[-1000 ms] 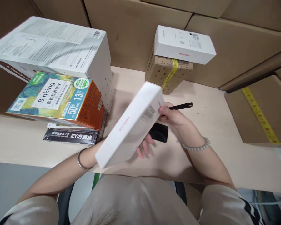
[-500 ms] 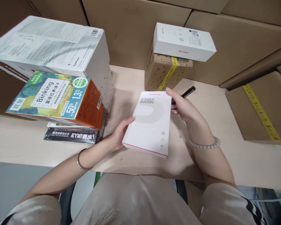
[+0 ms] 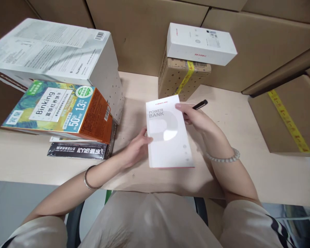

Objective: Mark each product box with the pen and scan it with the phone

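A white box printed "POWER BANK" [image 3: 167, 148] is between my two hands, its printed face turned up toward me. My left hand [image 3: 138, 148] grips its left edge, thumb on the face and fingers behind. At the upper right corner my right hand [image 3: 193, 115] pinches the box with the thumb on top; its other fingers are partly hidden. A black pen [image 3: 200, 104] sticks out from behind my right hand, seemingly held in it. Light glares on the lower middle of the box's face.
To the left, a Binking biscuit box [image 3: 48, 106] lies on a black-wrapped box [image 3: 76, 150], in front of a large white carton [image 3: 48, 48]. Behind, a long white box [image 3: 201, 44] rests on a taped brown carton [image 3: 170, 75]. Another taped carton [image 3: 279, 120] stands right.
The power bank box has turned and tilted, its lower end swinging right and its upper end left. My right hand has shifted left, with the pen moving along.
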`<state>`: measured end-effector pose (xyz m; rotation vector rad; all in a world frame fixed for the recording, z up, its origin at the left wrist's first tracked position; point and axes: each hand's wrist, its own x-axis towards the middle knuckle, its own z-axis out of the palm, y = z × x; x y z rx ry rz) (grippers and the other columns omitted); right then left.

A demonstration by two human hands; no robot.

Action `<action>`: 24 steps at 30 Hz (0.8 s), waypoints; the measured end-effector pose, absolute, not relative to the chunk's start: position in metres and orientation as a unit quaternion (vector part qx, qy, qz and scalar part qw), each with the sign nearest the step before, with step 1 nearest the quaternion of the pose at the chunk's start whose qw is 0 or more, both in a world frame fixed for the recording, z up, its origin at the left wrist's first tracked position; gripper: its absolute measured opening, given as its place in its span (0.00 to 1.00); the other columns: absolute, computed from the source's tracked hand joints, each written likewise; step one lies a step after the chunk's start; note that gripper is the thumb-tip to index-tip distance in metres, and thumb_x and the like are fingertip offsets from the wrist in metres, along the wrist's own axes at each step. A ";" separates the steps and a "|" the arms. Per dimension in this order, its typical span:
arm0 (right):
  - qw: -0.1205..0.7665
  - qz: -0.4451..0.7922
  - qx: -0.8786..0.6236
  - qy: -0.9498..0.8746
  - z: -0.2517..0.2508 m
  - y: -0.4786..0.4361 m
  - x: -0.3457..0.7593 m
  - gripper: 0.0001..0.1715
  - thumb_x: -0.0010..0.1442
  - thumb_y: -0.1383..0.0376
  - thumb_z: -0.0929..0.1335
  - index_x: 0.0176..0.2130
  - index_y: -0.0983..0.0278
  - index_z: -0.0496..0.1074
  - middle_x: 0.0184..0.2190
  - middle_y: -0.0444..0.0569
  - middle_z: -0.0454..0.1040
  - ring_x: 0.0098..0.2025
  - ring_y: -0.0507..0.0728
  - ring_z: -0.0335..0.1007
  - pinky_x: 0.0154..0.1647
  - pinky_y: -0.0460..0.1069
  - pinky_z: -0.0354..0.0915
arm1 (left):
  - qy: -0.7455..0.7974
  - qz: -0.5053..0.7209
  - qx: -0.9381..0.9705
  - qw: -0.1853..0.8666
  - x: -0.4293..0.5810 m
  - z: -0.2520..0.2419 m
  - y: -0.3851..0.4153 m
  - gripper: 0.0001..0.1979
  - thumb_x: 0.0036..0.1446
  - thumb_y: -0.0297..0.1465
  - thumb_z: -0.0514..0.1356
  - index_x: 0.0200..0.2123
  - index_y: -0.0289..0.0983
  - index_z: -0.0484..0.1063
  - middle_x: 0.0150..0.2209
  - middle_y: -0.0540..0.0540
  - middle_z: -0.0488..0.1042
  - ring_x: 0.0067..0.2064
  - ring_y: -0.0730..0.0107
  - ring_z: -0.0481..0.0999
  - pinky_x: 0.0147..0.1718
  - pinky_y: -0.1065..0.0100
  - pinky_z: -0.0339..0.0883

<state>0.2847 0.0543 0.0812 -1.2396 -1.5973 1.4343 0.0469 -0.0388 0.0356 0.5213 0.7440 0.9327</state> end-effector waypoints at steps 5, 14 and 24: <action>0.330 0.561 -0.389 -0.652 0.109 0.040 0.285 0.28 0.56 0.41 0.82 0.37 0.59 0.78 0.25 0.39 0.64 0.27 0.51 0.54 0.27 0.49 0.52 | 0.361 0.419 0.293 0.780 0.044 0.033 -0.048 0.29 0.44 0.24 0.77 0.51 0.43 0.81 0.59 0.47 0.85 0.65 0.47 0.78 0.65 0.52 0.70; 0.280 0.572 -0.281 -0.718 0.134 0.018 0.291 0.29 0.52 0.47 0.86 0.38 0.58 0.74 0.21 0.30 0.51 0.23 0.47 0.42 0.25 0.48 0.43 | 0.378 0.376 0.368 0.762 0.036 0.040 -0.056 0.18 0.44 0.26 0.78 0.41 0.40 0.83 0.43 0.45 0.88 0.48 0.51 0.84 0.53 0.54 0.77; 0.282 0.484 -0.379 -0.737 0.133 0.015 0.284 0.21 0.76 0.47 0.71 0.40 0.58 0.84 0.36 0.47 0.82 0.37 0.56 0.75 0.38 0.51 0.67 | 0.347 0.344 0.172 0.855 0.034 0.027 -0.028 0.22 0.40 0.31 0.64 0.42 0.33 0.82 0.28 0.43 0.81 0.26 0.61 0.77 0.27 0.62 0.71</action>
